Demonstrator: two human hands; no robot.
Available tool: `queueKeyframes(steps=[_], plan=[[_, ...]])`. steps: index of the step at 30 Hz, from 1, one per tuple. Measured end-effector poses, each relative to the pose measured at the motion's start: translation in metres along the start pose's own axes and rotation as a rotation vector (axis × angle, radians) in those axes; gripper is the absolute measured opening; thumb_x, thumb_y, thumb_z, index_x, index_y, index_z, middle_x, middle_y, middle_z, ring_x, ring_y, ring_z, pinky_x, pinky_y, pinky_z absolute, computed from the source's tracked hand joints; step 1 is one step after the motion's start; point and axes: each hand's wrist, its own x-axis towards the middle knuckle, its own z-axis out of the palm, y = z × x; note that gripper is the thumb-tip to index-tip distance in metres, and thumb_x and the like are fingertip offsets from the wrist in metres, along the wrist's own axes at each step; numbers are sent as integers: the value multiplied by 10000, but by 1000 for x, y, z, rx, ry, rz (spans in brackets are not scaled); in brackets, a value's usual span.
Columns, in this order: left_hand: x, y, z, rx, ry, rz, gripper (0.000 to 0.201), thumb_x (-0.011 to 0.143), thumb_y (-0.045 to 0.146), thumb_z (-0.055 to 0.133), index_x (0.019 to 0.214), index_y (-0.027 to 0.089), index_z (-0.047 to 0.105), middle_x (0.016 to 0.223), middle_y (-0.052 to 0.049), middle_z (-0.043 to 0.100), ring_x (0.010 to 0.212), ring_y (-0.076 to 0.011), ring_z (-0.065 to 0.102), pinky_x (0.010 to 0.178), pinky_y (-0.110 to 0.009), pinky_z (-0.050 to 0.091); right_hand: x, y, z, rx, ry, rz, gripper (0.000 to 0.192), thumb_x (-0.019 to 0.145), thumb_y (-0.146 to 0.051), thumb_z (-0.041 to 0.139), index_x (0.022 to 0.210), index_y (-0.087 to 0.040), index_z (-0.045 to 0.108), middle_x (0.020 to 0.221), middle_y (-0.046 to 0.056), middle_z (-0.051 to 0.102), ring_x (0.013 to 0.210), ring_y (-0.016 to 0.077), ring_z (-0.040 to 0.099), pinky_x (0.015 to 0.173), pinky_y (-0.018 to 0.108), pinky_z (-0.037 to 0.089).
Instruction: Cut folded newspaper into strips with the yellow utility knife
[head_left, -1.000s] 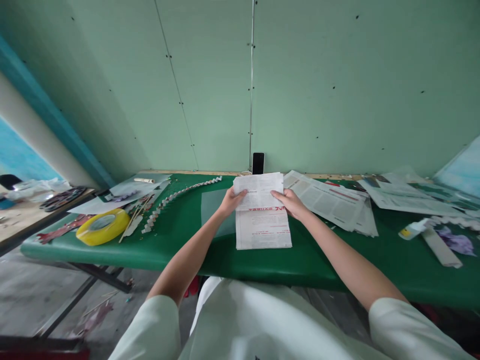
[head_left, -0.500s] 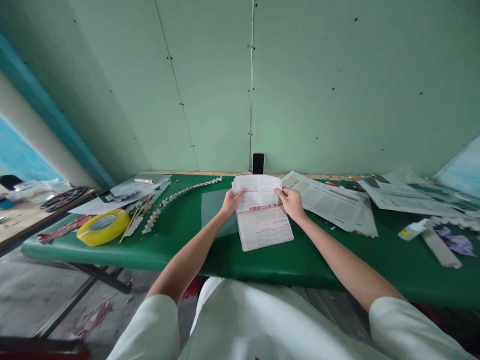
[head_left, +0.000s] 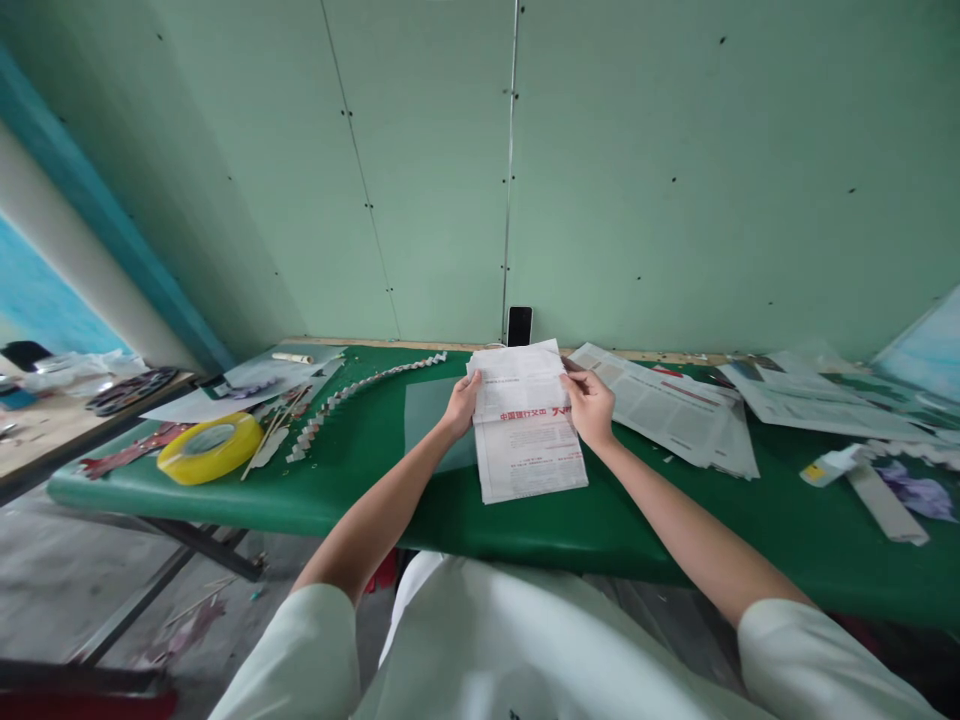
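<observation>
A folded sheet of newspaper [head_left: 531, 455] with red and grey print is held up over the green table [head_left: 360, 490], its lower part hanging toward me. My left hand [head_left: 461, 402] pinches its left edge, thumb on the printed face. On the other side, my right hand [head_left: 590, 402] grips the right edge near the top, its fingers partly behind the paper. A translucent sheet [head_left: 431, 425] lies flat on the table, partly behind my left forearm.
At left are a yellow tape roll [head_left: 210, 448], thin sticks [head_left: 271, 430] and a long folded-paper strip [head_left: 352, 395]. More newspapers [head_left: 675, 415] lie at right, with a glue bottle [head_left: 829, 466] and crumpled purple paper [head_left: 916, 490]. A phone [head_left: 519, 326] leans on the wall.
The top edge of the newspaper has risen at the right and now slants. My right hand has shifted slightly right with its fingers further behind the paper. The view has turned slightly.
</observation>
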Motion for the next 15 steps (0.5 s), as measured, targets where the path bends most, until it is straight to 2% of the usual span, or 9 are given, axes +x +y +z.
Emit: queueKeyframes(steps=[3, 9, 15], plan=[[1, 1, -1, -18, 12, -29, 574, 957, 717, 787, 1136, 172, 767, 1103, -139, 846, 1114, -349, 812, 1006, -474, 680, 0, -2, -1, -20, 3, 10, 260, 991, -519, 716, 977, -269, 784, 1215, 115, 843, 1231, 346, 775, 1109, 505, 600], [1, 2, -4, 7, -25, -37, 699, 937, 792, 756, 1267, 176, 744, 1166, -178, 835, 1175, -391, 793, 1061, -518, 660, -2, -8, -1, -1, 37, -68, 285, 994, -513, 745, 1112, -286, 868, 1293, 87, 833, 1276, 363, 764, 1225, 594, 536], [-2, 3, -1, -130, -70, -168, 554, 1015, 644, 729, 1287, 161, 737, 1261, -188, 814, 1207, -383, 787, 1065, -504, 663, -1, -8, 0, -46, 120, -201, 258, 1006, -495, 748, 1095, -289, 877, 1212, 89, 851, 1184, 355, 800, 1145, 594, 604]])
